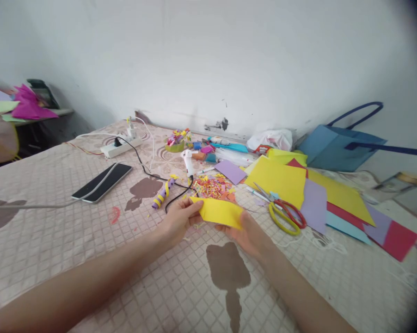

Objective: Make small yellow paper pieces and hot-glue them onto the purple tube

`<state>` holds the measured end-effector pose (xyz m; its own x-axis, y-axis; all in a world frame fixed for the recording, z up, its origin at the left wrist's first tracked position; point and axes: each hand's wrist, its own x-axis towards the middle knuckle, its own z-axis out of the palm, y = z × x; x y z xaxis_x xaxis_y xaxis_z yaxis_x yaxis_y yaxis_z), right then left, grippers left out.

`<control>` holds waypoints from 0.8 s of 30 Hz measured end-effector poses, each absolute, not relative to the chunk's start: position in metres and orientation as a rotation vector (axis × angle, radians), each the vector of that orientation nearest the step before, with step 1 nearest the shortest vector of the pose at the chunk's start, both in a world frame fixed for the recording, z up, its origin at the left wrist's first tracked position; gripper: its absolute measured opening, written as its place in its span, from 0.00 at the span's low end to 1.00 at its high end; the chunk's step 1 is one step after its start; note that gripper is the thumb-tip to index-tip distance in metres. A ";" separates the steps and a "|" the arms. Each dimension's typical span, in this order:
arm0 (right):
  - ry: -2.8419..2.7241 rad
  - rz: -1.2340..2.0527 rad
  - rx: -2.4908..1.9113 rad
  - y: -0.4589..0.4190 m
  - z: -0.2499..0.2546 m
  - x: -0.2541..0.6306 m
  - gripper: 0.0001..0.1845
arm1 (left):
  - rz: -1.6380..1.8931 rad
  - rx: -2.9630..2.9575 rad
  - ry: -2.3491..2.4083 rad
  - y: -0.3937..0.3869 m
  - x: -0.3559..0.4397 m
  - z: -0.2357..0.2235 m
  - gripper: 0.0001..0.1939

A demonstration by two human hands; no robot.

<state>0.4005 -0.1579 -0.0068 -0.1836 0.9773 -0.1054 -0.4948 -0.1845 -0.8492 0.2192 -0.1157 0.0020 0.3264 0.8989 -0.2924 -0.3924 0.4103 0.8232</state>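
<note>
A strip of yellow paper (221, 212) is held up between both hands above the table, slightly bowed. My left hand (180, 217) pinches its left end with the thumb on top. At the right end my right hand (245, 232) is closed on the paper, its fingers partly underneath. Just beyond the strip lies a pile of colourful paper shreds (210, 186). A white hot glue gun (187, 163) stands behind the pile. Left of it rests a purple paper roll wrapped with yellow (163, 193). Scissors with red and yellow handles (286, 215) lie to the right.
A phone (102, 183) lies at left with a grey cable across it, near a power strip (120, 147). Yellow sheets (278, 178) and other coloured papers cover the right side. A blue bag (340, 145) stands by the wall. A small bowl (174, 147) sits at the back.
</note>
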 end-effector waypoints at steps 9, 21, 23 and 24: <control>-1.109 1.146 -1.263 -0.147 -0.009 0.422 0.16 | 0.768 0.966 0.858 -0.114 0.214 0.008 0.12; -1.610 0.093 -2.146 -0.131 -0.026 0.587 0.19 | 0.857 0.855 0.849 -0.100 0.213 0.011 0.08; -1.612 0.083 -2.212 -0.133 -0.028 0.591 0.20 | 0.875 0.844 0.818 -0.098 0.215 0.015 0.06; -1.603 0.079 -2.243 -0.133 -0.028 0.593 0.20 | 0.877 0.841 0.797 -0.096 0.216 0.018 0.05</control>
<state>0.5930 -0.1334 -0.0284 0.3475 0.9216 0.1727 0.9003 -0.2765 -0.3362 0.2165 -0.0963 0.0176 0.4135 0.8794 -0.2361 -0.3189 0.3828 0.8670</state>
